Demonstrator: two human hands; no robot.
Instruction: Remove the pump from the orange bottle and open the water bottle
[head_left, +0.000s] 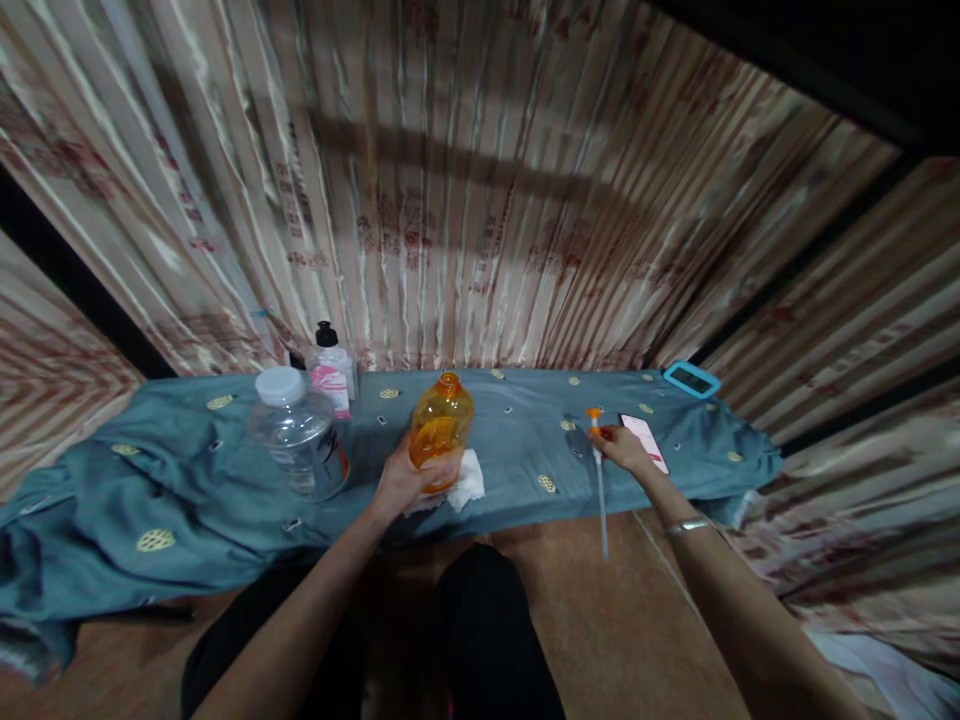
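My left hand [409, 476] is wrapped round the lower part of an orange see-through bottle [444, 415], whose neck has no cap on it. Under and beside the bottle lies a crumpled white tissue [469, 482]. Off to the right, my right hand [616, 445] pinches an orange pump top [594, 414] by its collar. From the pump a long pale dip tube [602, 510] hangs down past the front edge of the cloth. A phone with a lit pinkish screen [645, 442] lies just beside my right hand.
A large clear jar with a white lid [300, 435] stands left of my left hand. Behind it is a bottle with a black cap and pink label [330, 370]. A blue-framed object [691, 379] rests at the far right. Teal patterned cloth [517, 440] covers the surface; curtains [450, 200] hang behind.
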